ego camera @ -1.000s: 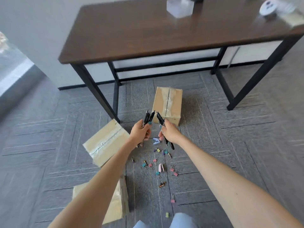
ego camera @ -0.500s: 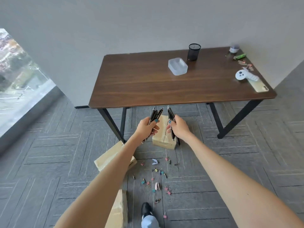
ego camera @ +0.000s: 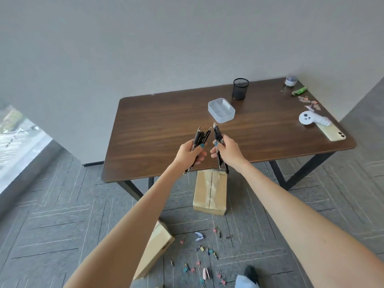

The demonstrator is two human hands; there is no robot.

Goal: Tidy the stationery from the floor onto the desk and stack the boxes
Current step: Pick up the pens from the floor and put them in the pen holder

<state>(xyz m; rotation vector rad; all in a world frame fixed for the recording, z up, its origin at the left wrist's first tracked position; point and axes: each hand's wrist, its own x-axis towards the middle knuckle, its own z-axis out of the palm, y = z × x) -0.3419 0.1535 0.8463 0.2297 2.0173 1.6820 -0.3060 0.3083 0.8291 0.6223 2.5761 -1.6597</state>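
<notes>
Black pens are sitting in both fists above the near edge of the desk. The left hand is curling its fingers tightly around a bunch of pens, their tips fanning up and away over the wood and their tails sticking out below the palm. The right hand is closing on a second, thinner bunch, which is standing nearly upright, its lower ends hanging past the desk's front edge. The two hands are hovering just beside each other without touching.

Farther back on the desk, a clear tray is lying beyond the right hand, and a black mesh cup is standing behind the tray, near the desk's far edge. Toward the desk's right end, a white controller is resting against a phone, with a few clips and a green item lying behind them.

Below the desk's front edge, a taped box is lying on the floor, partly under the tabletop. A second box is lying nearer the person, half hidden by the left forearm. Coloured binder clips are lying scattered on the carpet between that box and a shoe, well in front of the desk.
</notes>
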